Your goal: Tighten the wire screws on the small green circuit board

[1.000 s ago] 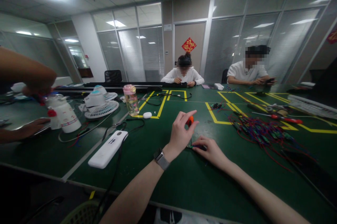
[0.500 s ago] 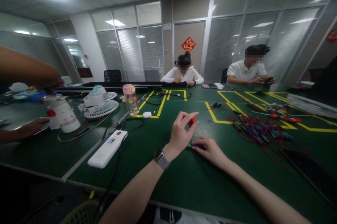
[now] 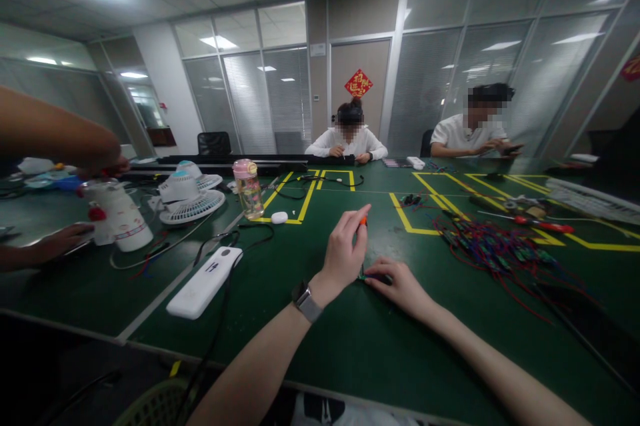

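The left hand (image 3: 345,254) is raised a little above the green table top (image 3: 350,346), with a dark wristwatch with a grey band (image 3: 306,302) on its wrist. Its fingers are closed around the small screwdriver with an orange handle (image 3: 362,221); only the orange tip shows above the fingers, at about 1 o'clock from the hand. The shaft goes down towards the table, but it is too thin to follow clearly.

The right hand (image 3: 403,286) lies flat on the table, at about 4 o'clock from the left hand and just beside it. Its fingers are bent and press on a small dark part with short wires (image 3: 373,276), which sits on the table between the two hands. I cannot tell if the fingers pinch the part or only hold it down.

At about 2 o'clock from the hands, well apart, lies a tangled heap of red and blue wires (image 3: 495,249). Beyond it, a red-handled screwdriver (image 3: 543,225) rests near the yellow tape lines (image 3: 417,229). At 9 o'clock from the hands there is a long white plastic box (image 3: 205,283), and farther at 10 o'clock a clear drinking bottle with a pink lid (image 3: 249,189) and a white desk fan (image 3: 189,198). Another person's hand (image 3: 60,243) rests at the far left near a white bottle (image 3: 120,213).
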A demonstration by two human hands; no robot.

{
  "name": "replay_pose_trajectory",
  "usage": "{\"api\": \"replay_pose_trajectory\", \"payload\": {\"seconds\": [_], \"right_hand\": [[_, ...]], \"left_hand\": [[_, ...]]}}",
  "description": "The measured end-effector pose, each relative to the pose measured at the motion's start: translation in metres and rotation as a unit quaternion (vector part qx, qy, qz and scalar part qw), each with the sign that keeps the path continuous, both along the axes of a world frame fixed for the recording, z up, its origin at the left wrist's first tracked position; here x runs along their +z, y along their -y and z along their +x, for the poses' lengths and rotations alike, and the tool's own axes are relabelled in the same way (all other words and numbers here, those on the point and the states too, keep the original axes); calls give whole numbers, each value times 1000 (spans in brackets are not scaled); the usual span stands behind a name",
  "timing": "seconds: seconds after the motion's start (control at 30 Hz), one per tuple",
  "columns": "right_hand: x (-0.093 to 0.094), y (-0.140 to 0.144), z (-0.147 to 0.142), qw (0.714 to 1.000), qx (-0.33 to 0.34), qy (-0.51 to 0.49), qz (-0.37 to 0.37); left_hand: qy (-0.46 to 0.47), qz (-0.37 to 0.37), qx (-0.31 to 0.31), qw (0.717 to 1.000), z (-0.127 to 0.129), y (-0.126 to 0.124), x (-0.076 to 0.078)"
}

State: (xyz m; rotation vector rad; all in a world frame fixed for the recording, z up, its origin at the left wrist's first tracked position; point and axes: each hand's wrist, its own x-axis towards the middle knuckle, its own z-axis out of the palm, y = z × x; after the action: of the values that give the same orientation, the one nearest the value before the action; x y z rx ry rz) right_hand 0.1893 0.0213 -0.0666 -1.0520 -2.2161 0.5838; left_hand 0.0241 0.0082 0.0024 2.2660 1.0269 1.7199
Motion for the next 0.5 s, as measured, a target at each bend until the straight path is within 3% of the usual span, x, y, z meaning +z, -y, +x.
{"api": "replay_pose_trajectory", "payload": {"seconds": [0.2,0.4,0.5], "right_hand": [[2,1,0,1000,-2,4,-1],[2,1,-1,1000,-1,6,3],[2,1,-1,1000,-5,7,0]], "left_hand": [[-5,11,39,999,-1,-1,-1],[4,12,9,1000,0,0,1],[5,24,32,999,0,0,0]]}}
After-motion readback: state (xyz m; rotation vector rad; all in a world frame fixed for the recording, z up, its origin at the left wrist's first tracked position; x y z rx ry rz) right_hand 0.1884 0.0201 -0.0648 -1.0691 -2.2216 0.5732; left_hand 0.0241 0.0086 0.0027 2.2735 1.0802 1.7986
